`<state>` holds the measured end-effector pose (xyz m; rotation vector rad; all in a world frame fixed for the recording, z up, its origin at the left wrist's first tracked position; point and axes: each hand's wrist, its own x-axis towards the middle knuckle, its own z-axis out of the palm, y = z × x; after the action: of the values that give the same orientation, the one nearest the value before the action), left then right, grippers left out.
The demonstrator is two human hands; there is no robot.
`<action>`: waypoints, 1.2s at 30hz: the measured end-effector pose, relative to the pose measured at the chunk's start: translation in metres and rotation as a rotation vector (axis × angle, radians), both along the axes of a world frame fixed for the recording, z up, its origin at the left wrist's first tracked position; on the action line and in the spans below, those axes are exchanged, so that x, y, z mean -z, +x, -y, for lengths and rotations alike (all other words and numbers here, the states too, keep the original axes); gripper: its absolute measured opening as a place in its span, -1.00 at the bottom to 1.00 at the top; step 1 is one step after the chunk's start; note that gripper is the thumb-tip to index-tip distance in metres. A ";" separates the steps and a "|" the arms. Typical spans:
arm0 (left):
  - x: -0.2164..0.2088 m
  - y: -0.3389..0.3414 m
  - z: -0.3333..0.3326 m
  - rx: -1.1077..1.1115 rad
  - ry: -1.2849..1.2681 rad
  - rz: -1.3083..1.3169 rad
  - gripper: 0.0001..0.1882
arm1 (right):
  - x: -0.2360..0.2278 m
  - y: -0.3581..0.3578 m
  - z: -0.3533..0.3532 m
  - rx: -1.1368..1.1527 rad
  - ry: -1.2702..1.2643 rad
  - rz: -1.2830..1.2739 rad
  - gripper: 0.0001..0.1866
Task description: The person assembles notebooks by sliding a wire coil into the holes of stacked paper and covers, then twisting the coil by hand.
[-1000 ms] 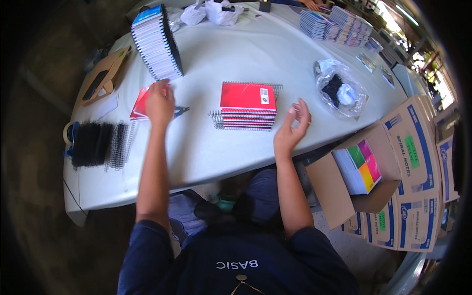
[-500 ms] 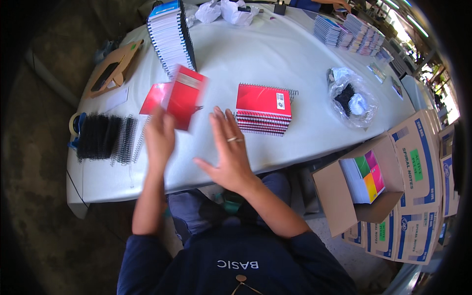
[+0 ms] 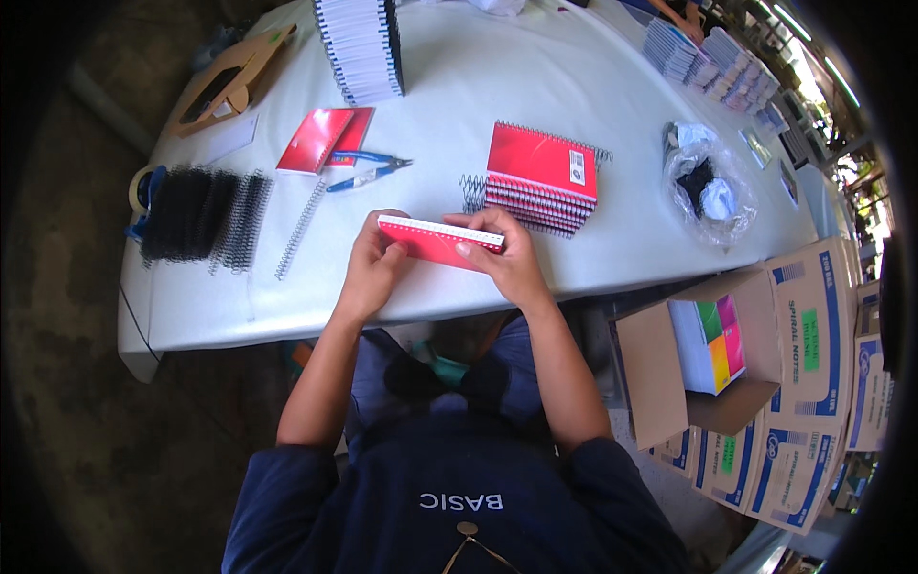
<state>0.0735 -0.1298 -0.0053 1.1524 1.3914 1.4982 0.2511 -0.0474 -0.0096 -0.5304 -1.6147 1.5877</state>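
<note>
A red notebook [image 3: 435,247] with a row of punched holes along its edge is held up between my two hands near the table's front. My left hand [image 3: 375,263] grips one end, thumb on the red cover. The other end is pinched by my right hand [image 3: 509,258]. No coil shows in the punched edge. Beyond lie blue-handled cutting pliers [image 3: 368,172], next to red notebooks [image 3: 316,141] lying overlapped. A single wire coil [image 3: 302,230] rests nearer to me. To the right stands a stack of coil-bound red notebooks [image 3: 542,170].
Bundled black coils [image 3: 196,215] and a tape roll [image 3: 143,191] sit at left. A tall notebook stack [image 3: 359,48] stands at the back, a plastic bag [image 3: 712,196] at right. An open carton [image 3: 650,368] is beside the table. Another person's hand [image 3: 690,27] shows far right.
The red notebook has come from the left toward me, and both hands now hold it. My right hand, open before, has closed on it. The pliers are now uncovered.
</note>
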 end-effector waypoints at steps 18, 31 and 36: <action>-0.042 -0.057 0.017 0.157 -0.259 -0.370 -0.72 | -0.002 0.005 -0.004 -0.074 0.057 0.160 -0.65; -0.062 -0.064 -0.009 0.236 -0.478 -0.061 -0.69 | -0.004 0.008 -0.003 -0.129 0.054 0.143 -0.68; -0.077 -0.072 -0.019 0.324 0.165 -0.844 -0.72 | -0.002 0.006 -0.001 -0.113 0.003 0.129 -0.68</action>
<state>0.0019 -0.1105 0.0717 2.1524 1.4967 0.9217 0.2568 -0.0464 -0.0074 -0.5589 -1.7704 1.6625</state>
